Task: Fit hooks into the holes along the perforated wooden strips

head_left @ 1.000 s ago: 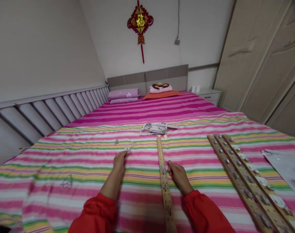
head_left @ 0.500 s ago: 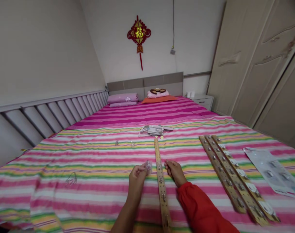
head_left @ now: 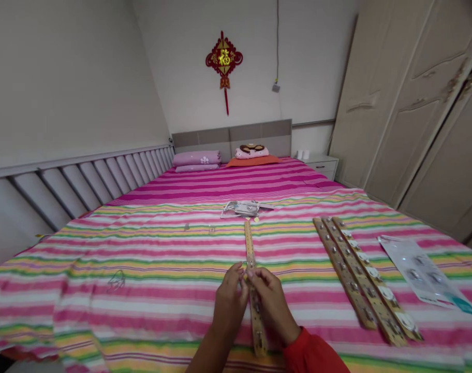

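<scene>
My left hand [head_left: 230, 303] is closed in a pinch on a small clear adhesive hook, now mostly hidden by the fingers. My right hand [head_left: 274, 303] meets it, thumb and fingertips pressed together at the same spot; what exactly they pinch is too small to make out. Both hands are over a narrow wooden strip [head_left: 249, 241] lying lengthwise on the bed, with several small metal hooks along its near part. The strip's middle is partly covered by my fingers.
To the right lie wooden strips with metal hooks [head_left: 347, 254], one bearing white discs. A clear package [head_left: 426, 274] is beyond them. Further up rests a pile of plastic packaging [head_left: 241, 208]. Small clear pieces [head_left: 211, 229] and a crumpled clear scrap [head_left: 117, 280] lie left.
My hands have come together over the wooden strip, the left moving right with the clear hook and the right moving left. The view has shifted slightly.
</scene>
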Demonstrator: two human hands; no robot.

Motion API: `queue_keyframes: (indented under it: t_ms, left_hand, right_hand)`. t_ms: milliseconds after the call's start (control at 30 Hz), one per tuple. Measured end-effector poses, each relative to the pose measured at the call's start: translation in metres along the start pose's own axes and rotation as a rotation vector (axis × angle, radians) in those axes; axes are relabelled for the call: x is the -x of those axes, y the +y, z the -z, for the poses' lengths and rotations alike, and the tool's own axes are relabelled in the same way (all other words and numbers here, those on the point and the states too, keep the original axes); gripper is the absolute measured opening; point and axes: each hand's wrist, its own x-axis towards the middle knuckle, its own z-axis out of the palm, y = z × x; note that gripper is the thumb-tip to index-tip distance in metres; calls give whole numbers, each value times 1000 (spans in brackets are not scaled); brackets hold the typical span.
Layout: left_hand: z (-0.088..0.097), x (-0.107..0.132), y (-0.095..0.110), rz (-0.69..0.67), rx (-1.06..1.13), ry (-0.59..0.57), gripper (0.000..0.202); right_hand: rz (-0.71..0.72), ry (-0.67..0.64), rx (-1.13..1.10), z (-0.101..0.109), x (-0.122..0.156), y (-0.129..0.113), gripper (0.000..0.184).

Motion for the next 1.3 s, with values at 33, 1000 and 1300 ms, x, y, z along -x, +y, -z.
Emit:
queue_keyframes:
  t_ms: [33,1000,1300]
  left_hand:
    - [2,-1,1,-81,-11,-16,26]
    - [-20,-40,-26,662,739,-384,27]
    - [-65,-89,-58,821,755,-256,19]
  right_hand:
    - [-23,40,-31,2,0,-2,36]
    - [-245,-86,-39,46,-51,14,28]
    - [-208,-18,46,40,-114,26,29]
